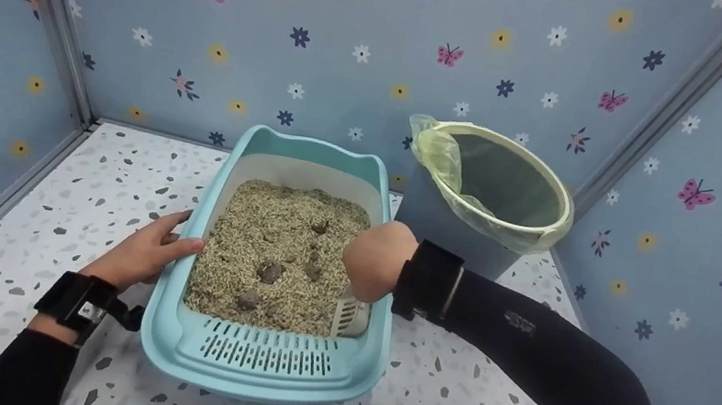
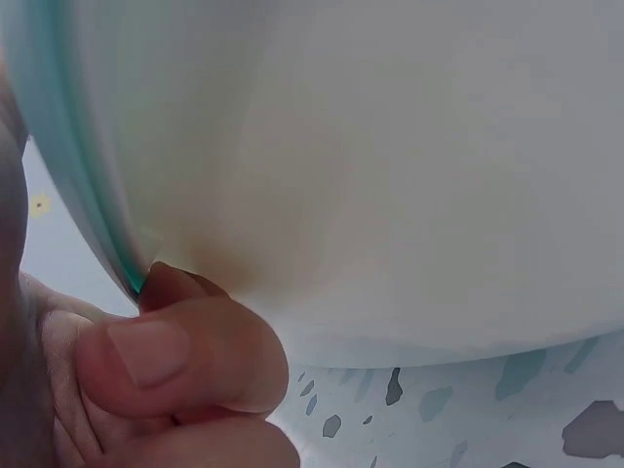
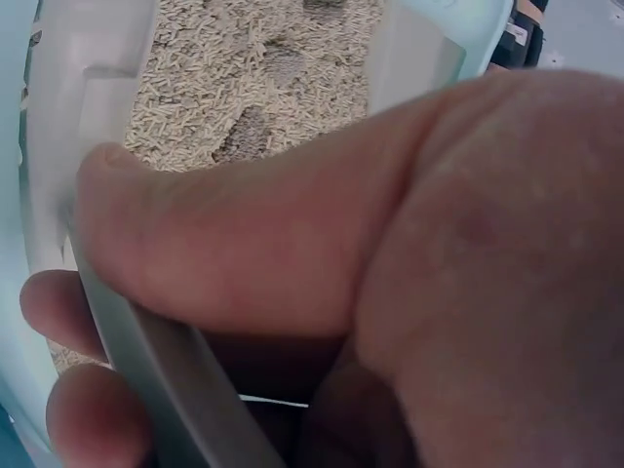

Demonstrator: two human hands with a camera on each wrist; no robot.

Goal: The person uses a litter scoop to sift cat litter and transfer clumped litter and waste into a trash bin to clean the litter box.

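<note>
A light-blue litter box (image 1: pixel 160 326) filled with pellet litter (image 1: pixel 289 221) sits on the speckled surface. Several dark clumps (image 1: pixel 269 271) lie on the litter. My left hand (image 1: pixel 141 254) holds the box's left rim, thumb on top and fingers curled beneath it against the outer wall. With my right hand (image 1: pixel 380 261) I grip the handle (image 3: pixel 185 400) of a slotted litter scoop (image 1: pixel 346 318), thumb along one side and fingers round the other. The scoop's head stands in the litter at the near right corner of the box; part of it is hidden behind the hand.
Behind my right forearm, a grey bin (image 1: pixel 429 215) lined with a pale yellow bag (image 1: pixel 440 160) stands beyond the box's right side. Flower-patterned walls (image 1: pixel 322 72) enclose the back and both sides. A slotted ledge (image 1: pixel 268 351) forms the box's near end.
</note>
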